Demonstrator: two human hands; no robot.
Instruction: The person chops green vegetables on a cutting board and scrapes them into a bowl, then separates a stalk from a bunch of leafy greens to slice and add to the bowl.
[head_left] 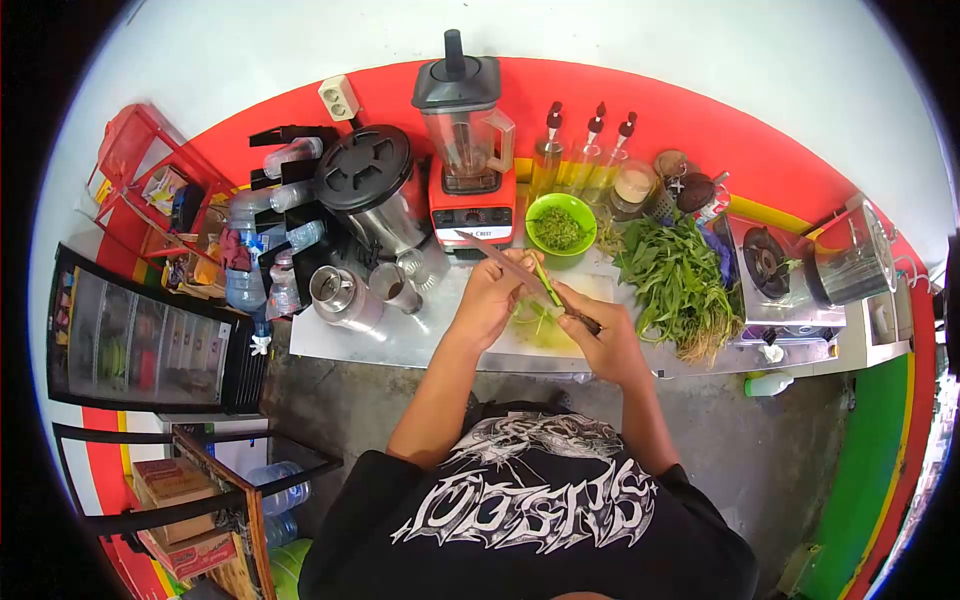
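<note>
My right hand (pixel 600 335) is wrapped round the dark handle of a knife (pixel 512 266), whose blade points up and left. My left hand (pixel 490 300) is closed near the blade, and its fingers pinch a green stalk (pixel 543 280) that lies against the knife. Below both hands is a white cutting board (pixel 515 342) with green pieces and a yellowish stain on it. A green bowl (pixel 533 238) of chopped greens stands behind the board. To the right lies a big bunch of leafy greens (pixel 672 275) with roots at its near end.
A red blender (pixel 473 205), a black-lidded steel container (pixel 390 215) and pump bottles (pixel 547 165) stand along the back of the counter. Metal jugs (pixel 340 295) are at the left, a stove (pixel 765 265) at the right. A glass-fronted cabinet (pixel 145 345) is far left.
</note>
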